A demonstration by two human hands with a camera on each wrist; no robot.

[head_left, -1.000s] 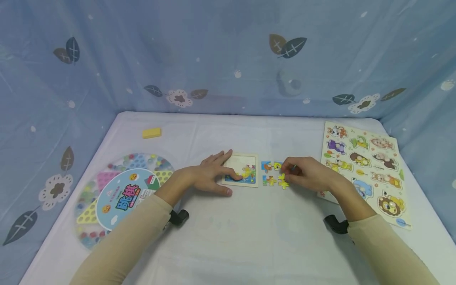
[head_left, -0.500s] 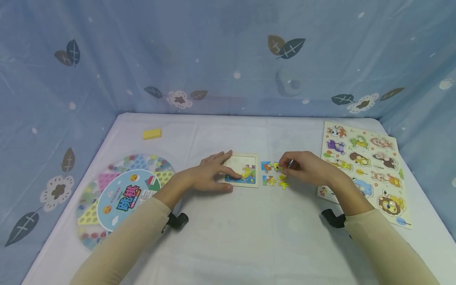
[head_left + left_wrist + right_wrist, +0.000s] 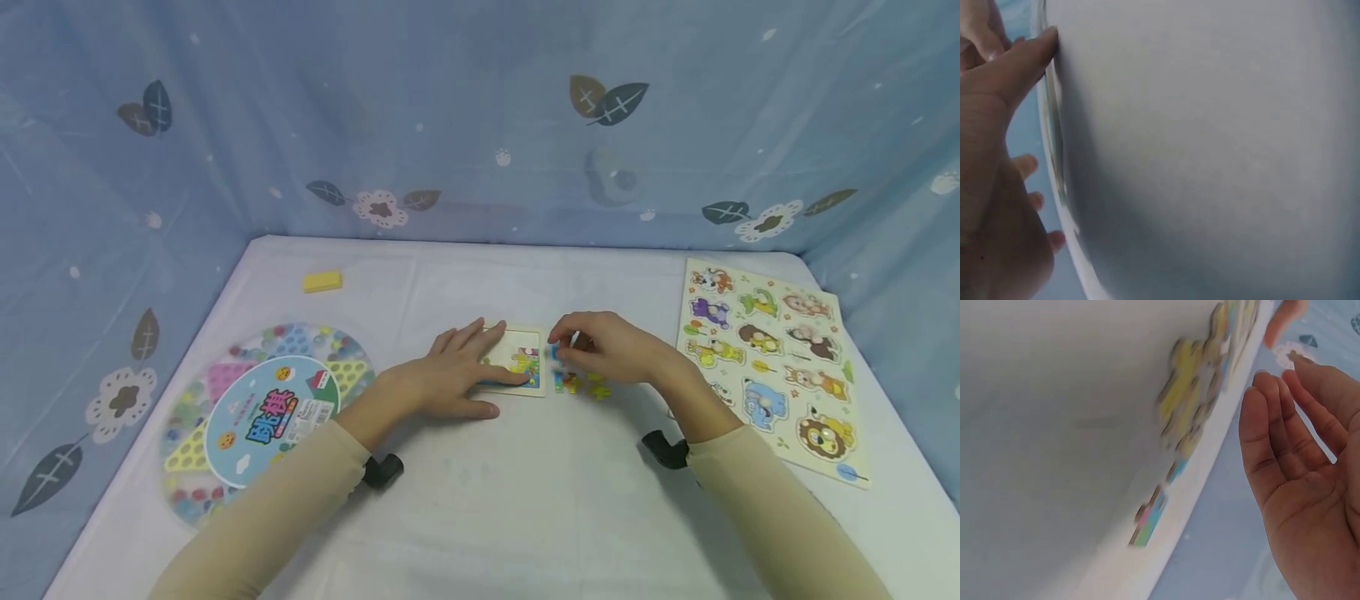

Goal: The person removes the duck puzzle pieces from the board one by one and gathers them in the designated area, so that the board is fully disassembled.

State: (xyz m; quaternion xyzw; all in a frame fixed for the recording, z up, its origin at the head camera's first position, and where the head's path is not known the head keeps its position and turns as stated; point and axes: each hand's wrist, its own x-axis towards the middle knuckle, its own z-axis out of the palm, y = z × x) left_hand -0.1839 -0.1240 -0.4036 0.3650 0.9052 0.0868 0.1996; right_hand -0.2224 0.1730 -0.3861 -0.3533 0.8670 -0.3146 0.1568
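Note:
A small wooden puzzle tray [image 3: 534, 330], partly filled with a colourful picture, lies mid-table. My left hand [image 3: 450, 375] rests across its left side, fingers spread and index finger extended over the lower picture. Just right of the tray are several loose jigsaw pieces, among them a yellow piece [image 3: 598, 388]. Thumb and index finger of my right hand [image 3: 607, 343] are at a blue-edged piece [image 3: 554, 351] by the tray's right edge; whether they pinch it is hidden. In the right wrist view, loose pieces [image 3: 1182, 381] lie beside the right hand [image 3: 1304, 487], whose fingers are bent.
On the left lies a round Chinese checkers set [image 3: 270, 421] with coloured beads, partly under the left forearm. A yellow block [image 3: 322, 282] sits at the back left. To the right is a large animal puzzle board [image 3: 772, 367]. Blue patterned curtains [image 3: 480, 125] surround the white table [image 3: 510, 517].
My right hand has moved left, from the right-hand loose pieces to the piece nearest the tray. My left hand has slid slightly right over the tray, its index finger reaching farther across.

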